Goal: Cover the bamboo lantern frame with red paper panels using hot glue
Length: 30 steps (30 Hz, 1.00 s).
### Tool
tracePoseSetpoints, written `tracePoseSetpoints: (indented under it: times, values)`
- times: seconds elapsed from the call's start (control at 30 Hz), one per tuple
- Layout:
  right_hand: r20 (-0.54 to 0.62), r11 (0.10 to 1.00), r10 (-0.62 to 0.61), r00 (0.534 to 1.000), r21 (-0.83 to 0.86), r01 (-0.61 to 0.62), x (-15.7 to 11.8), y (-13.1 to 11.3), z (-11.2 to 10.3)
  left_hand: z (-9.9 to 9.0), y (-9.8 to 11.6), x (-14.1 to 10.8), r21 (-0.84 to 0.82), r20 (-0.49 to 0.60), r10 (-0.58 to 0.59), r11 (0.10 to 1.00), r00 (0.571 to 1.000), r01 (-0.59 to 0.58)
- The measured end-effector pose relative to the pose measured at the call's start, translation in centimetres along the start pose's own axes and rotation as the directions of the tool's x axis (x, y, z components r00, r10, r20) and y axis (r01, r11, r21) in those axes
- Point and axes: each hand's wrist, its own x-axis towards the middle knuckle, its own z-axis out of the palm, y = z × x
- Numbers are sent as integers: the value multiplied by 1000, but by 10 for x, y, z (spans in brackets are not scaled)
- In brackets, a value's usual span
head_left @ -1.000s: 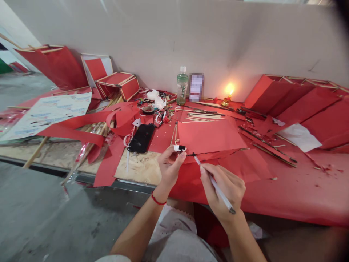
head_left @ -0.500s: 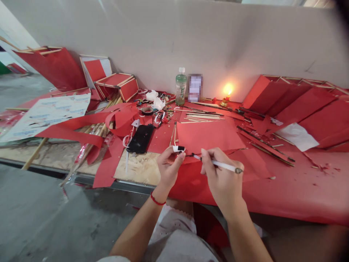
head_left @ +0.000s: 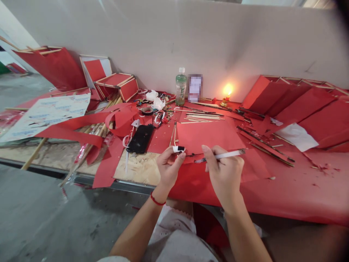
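My left hand (head_left: 170,163) is closed in a pinch, thumb against a finger wrapped in white and black tape. From the pinch a thin dark stick (head_left: 193,155) points right, low over the red paper. In my right hand (head_left: 225,167) is a slim white-handled tool (head_left: 230,154) with a dark tip (head_left: 200,160), gripped like a pen. The tip lies just below the stick, apart from it. Whether the tool is a blade or a brush I cannot make out. Under both hands is red paper (head_left: 209,136).
A black phone (head_left: 140,139) and tape roll (head_left: 147,110) lie left. Behind stand a bottle (head_left: 181,87), a propped phone (head_left: 195,89) and a burning lamp (head_left: 225,102). Wooden strips (head_left: 203,118) lie ahead. Red paper-covered frames (head_left: 294,109) stand right, with others (head_left: 117,85) left.
My right hand has drawn slightly right and down, and the tool has tilted, its tip leaving the dark stick. My left hand has stayed in place.
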Motion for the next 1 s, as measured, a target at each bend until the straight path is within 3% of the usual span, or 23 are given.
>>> tracePoseSetpoints:
  times: [0.1, 0.2, 0.33, 0.5, 1.0]
  values:
    - [14, 987, -7, 1000, 161, 4, -10, 0, -5, 0, 1, 0, 20, 4, 7, 1000, 1000, -8]
    - [-55, 973, -53, 997, 221, 63, -20, 0, -11, 0, 3, 0, 29, 4, -1, 1000, 1000, 1]
    - [-109, 971, -156, 982, 164, 173, -27, 3, -11, 1, 4, 0, 25, 6, -16, 1000, 1000, 16]
    - [-82, 951, -284, 955, 107, 291, -25, 5, -4, 0, 3, 1, 39, -12, -26, 999, 1000, 26]
    - [62, 921, -387, 920, -28, 389, -28, 1, -5, 2, 5, 2, 44, -3, 7, 999, 1000, -7]
